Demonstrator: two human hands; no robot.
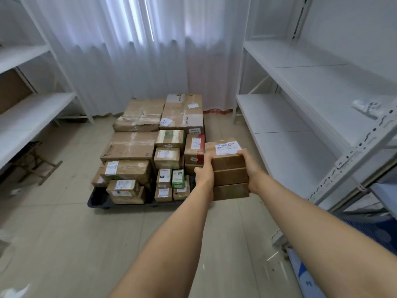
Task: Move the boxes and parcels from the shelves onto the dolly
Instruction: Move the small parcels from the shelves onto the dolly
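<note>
I hold a stack of three small brown boxes between both hands at arm's length; the top one bears a white label. My left hand presses the stack's left side and my right hand grips its right side. The stack hangs just right of the dark dolly, which stands on the floor loaded with several cardboard boxes and a green carton. On the right shelf lies one small pale parcel.
White metal shelving stands on the left and right, with a brown box on the left unit. White curtains hang behind the dolly. A wooden frame lies on the tiled floor at left. Blue items sit at lower right.
</note>
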